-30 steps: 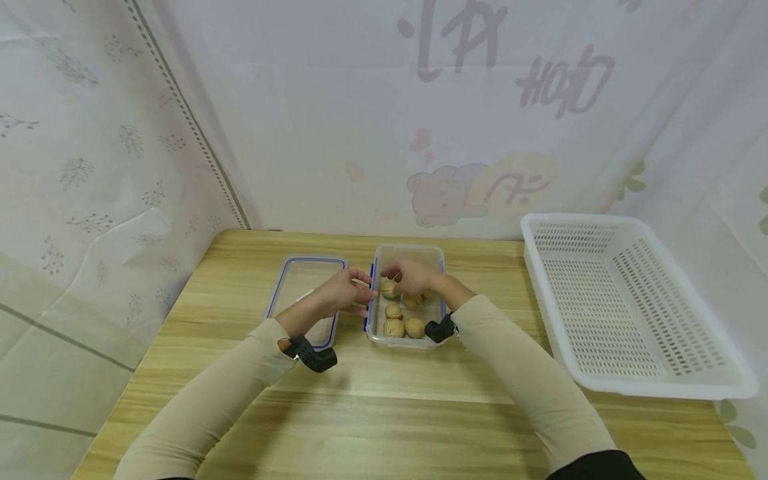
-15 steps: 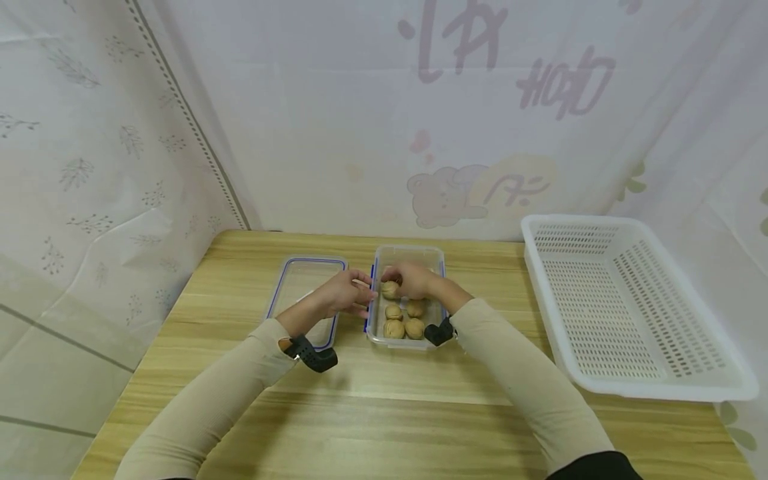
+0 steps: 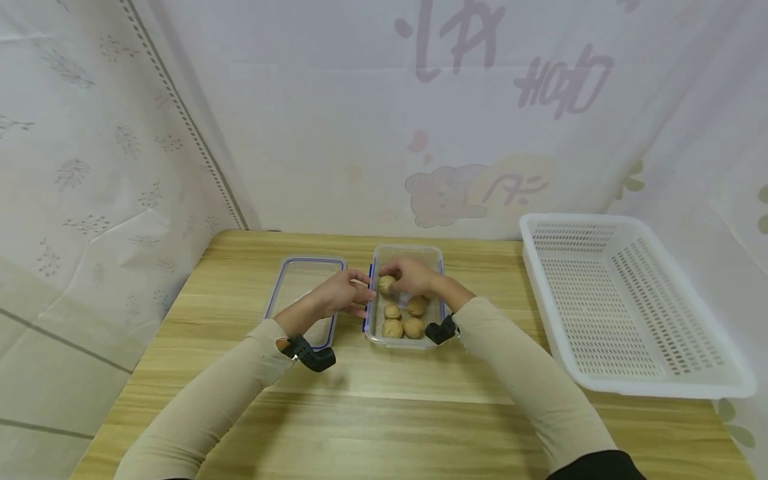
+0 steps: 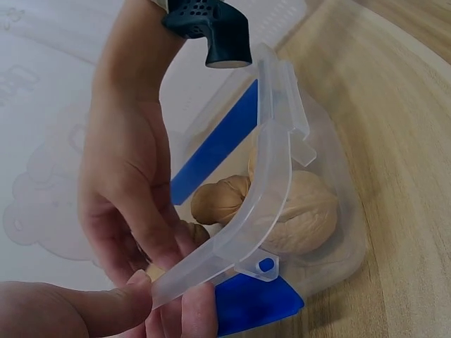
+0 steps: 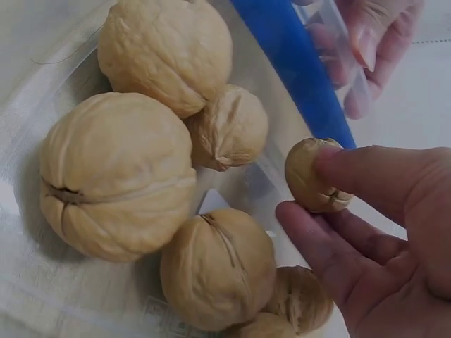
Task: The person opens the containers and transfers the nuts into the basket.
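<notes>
Walnuts (image 3: 393,329) lie in a clear container (image 3: 399,343) at the centre of the head view, mostly toward its lower part. The left hand (image 3: 342,291) pinches the container's left rim, thumb on one side, fingers on the other. The right hand (image 3: 414,277) is partly closed, a small walnut (image 5: 301,176) nipped between thumb and fingers, right of centre in its wrist view. Compared with one second ago, the larger walnut (image 3: 417,306) below that hand shows more fully; the left hand keeps its place.

You can't reliably read the mauve lettering (image 3: 563,81) on the cloth backdrop (image 3: 336,133) or the faint mark (image 5: 155,310) on the plastic box (image 3: 396,343).
</notes>
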`<state>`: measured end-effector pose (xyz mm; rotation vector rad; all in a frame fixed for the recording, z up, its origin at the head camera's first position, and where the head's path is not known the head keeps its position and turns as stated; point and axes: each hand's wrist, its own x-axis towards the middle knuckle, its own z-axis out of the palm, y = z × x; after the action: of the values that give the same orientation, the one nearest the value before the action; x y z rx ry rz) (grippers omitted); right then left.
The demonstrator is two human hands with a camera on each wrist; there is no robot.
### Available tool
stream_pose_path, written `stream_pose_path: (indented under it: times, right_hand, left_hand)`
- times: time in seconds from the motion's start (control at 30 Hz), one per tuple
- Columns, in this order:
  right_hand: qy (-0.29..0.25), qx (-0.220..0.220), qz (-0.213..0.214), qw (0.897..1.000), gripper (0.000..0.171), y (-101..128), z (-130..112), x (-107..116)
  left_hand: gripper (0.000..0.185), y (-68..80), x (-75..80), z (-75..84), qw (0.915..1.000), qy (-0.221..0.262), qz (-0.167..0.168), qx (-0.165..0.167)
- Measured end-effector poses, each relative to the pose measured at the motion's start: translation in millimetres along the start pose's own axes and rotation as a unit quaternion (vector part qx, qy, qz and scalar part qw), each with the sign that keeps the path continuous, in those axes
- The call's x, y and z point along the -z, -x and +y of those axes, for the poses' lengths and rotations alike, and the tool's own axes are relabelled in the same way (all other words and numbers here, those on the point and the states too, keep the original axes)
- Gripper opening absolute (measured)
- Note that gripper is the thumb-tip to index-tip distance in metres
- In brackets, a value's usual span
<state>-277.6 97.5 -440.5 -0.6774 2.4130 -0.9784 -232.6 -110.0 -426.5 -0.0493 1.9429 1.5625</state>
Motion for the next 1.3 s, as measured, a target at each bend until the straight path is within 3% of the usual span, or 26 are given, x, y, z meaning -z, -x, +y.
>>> stream_pose_path:
  times: [0.17, 0.37, 0.73, 1.1, 1.3]
  right_hand:
    - [-0.056, 0.010, 0.005, 0.998, 0.042, 3, -1, 6]
    - [-0.045, 0.044, 0.016, 0.998, 0.041, 7, -3, 18]
    - [-0.087, 0.080, 0.032, 0.992, 0.043, 31, -9, 53]
    - [-0.084, 0.046, 0.095, 0.991, 0.047, 71, 1, 108]
    - [-0.095, 0.000, 0.127, 0.987, 0.049, 95, 15, 137]
  left_hand:
    - [0.041, -1.7, 0.4, -1.1, 1.0000, 0.009, 0.000, 0.002]
    - [0.040, -3.3, 0.9, -3.1, 1.0000, 0.007, -0.001, 0.001]
    - [0.038, -5.0, 1.2, -6.7, 0.9999, 0.012, -0.005, -0.001]
    - [0.040, -4.9, 0.9, -6.5, 0.9998, 0.006, -0.015, -0.008]
    - [0.041, -5.5, 3.4, -7.5, 0.9995, 0.006, -0.024, -0.020]
